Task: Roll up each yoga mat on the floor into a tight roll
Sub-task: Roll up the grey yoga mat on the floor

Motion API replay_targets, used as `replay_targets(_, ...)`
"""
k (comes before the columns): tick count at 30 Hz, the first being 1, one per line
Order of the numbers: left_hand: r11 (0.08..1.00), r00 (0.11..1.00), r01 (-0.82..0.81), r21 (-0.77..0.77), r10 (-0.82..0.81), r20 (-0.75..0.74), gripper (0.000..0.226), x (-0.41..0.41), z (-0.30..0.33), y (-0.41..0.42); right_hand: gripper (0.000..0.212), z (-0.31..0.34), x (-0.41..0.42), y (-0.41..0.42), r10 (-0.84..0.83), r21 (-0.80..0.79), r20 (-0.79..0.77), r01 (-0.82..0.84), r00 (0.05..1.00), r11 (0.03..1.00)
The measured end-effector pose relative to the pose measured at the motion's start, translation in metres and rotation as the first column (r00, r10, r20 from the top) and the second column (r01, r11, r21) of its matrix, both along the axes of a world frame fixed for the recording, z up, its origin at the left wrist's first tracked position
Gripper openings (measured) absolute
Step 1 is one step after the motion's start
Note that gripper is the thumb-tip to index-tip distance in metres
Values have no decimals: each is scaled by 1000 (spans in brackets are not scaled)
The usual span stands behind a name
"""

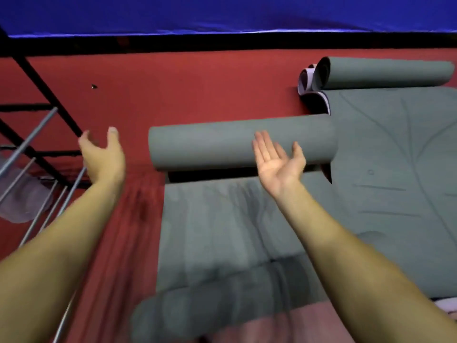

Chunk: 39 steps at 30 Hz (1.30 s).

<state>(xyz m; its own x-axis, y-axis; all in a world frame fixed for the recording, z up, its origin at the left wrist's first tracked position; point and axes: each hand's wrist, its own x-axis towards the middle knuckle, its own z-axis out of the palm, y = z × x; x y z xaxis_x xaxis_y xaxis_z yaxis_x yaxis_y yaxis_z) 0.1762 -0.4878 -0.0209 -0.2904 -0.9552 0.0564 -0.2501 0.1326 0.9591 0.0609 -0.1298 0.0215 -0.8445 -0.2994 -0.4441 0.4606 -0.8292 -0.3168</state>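
Grey mat roll sits on red floor, flat tail toward camera. Left hand and right hand both spread, palms up, gripping nothing. Risk: unheld roll springs loose, unwinds; skewed push telescopes ends.

From my seat, the near grey rolled yoga mat smeared into blur at the bottom, its end impossible to read. The flat grey yoga mat with printed lines ran off the right edge. The far grey rolled mat hid most of a white-edged roll behind it. The black and silver metal rack was cut by the left edge, and a pale blurred object beneath it I could not identify.
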Motion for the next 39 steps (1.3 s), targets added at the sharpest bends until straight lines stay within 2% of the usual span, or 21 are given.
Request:
replay_targets(1, 993, 999, 47, -106, -48, -2, 83, -3, 16, 0, 48, 14, -4, -6, 90, 84, -123, -80, 988, 993)
replay_targets(2, 963, 979, 201, -180, -202, 15, 70, -4, 29, 15, 40, 21, 0, -8, 258, 284, -223, -191, 940, 939)
replay_targets(3, 872, 897, 442, -209, -429, 107, 63, -2, 29, 40, 37, 15, 8, -2, 467, 571, -279, -246, 839, 783)
replay_targets(4, 716, 729, 679, -161, -634, 258, 64, 6, 23, 72, 38, 2, 20, 9, 689, 848, -254, -187, 679, 497)
replay_targets(5, 534, 493, 846, -14, -770, 405, 77, 18, 6, 100, 48, -19, 33, 23, 875, 988, -103, -55, 473, 146)
replay_targets(6, 362, 234, 913, 189, -844, 483, 97, 35, -10, 132, 66, -42, 47, 43, 950, 980, 127, 113, 284, -164)
replay_targets(7, 223, 14, 915, 337, -851, 525, 116, 53, -30, 159, 90, -61, 58, 67, 916, 887, 367, 236, 160, -397)
replay_targets(8, 135, -139, 894, 428, -823, 550, 127, 67, -52, 177, 108, -75, 66, 93, 838, 783, 535, 311, 105, -539)
replay_targets(9, 82, -242, 879, 469, -772, 588, 128, 80, -68, 192, 117, -84, 71, 117, 784, 715, 616, 359, 81, -599)
replay_targets(13, -16, -389, 899, 438, -490, 780, 77, 105, -56, 229, 104, -80, 91, 181, 775, 639, 629, 530, 58, -558)
replay_targets(16, -142, -316, 947, 287, -270, 910, 59, 98, 0, 231, 90, -69, 118, 197, 819, 650, 558, 543, 133, -532)
replay_targets(19, -204, -196, 964, 172, -103, 975, 52, 100, 53, 222, 87, -54, 141, 201, 878, 671, 410, 570, 246, -474)
replay_targets(20, -209, -154, 968, 136, -70, 986, 51, 107, 63, 222, 83, -48, 147, 203, 904, 694, 348, 580, 250, -427)
replay_targets(23, -162, -41, 987, 22, -115, 993, 53, 150, 59, 221, 71, -39, 163, 208, 956, 745, 258, 602, 137, -287)
replay_targets(24, -137, 34, 989, -52, -133, 991, 55, 168, 46, 220, 69, -44, 166, 209, 959, 749, 266, 605, 98, -269)
replay_targets(25, -99, 58, 992, -74, -163, 985, 60, 185, 30, 218, 68, -51, 171, 208, 955, 736, 286, 620, 78, -271)
replay_targets(27, -41, 25, 999, -34, -193, 981, 69, 206, -4, 210, 66, -81, 183, 203, 967, 673, 242, 706, 73, -222)
replay_targets(30, 125, 74, 991, -39, -297, 952, 81, 232, -58, 195, 65, -127, 208, 187, 990, 658, 139, 744, 29, -114)
replay_targets(32, 193, 70, 981, -6, -325, 943, 94, 250, -87, 194, 64, -146, 224, 182, 991, 674, 130, 731, 30, -111)
replay_targets(35, 170, 82, 985, -31, -305, 949, 98, 267, -110, 208, 54, -171, 238, 185, 990, 649, 118, 749, 74, -134)
replay_targets(39, 142, 220, 974, -178, -385, 897, 64, 275, -118, 220, 44, -179, 250, 189, 988, 615, 50, 775, 146, -146)
